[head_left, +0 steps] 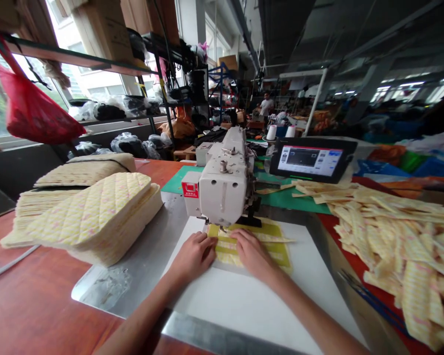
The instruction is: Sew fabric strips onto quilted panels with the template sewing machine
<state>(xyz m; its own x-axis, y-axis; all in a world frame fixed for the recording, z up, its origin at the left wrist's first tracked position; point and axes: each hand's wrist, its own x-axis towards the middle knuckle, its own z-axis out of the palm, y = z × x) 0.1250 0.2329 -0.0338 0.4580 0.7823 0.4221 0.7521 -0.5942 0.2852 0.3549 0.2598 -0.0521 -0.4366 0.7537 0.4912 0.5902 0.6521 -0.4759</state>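
A yellow-green sewing template lies on a white sheet under the head of a sewing machine. A narrow pale-yellow fabric strip runs across the template, its right end sticking out past the edge. My left hand is at the template's left side, fingers curled together at the strip's left end. Close by, just right of the needle area, my right hand has its fingers bent down and closed on the strip. The fingertips are small and partly hidden.
Quilted yellow pads are stacked at the left. A heap of fabric strips covers the right side, with dark tweezers beside it. Behind stand a control screen and thread cones. A red bag hangs upper left.
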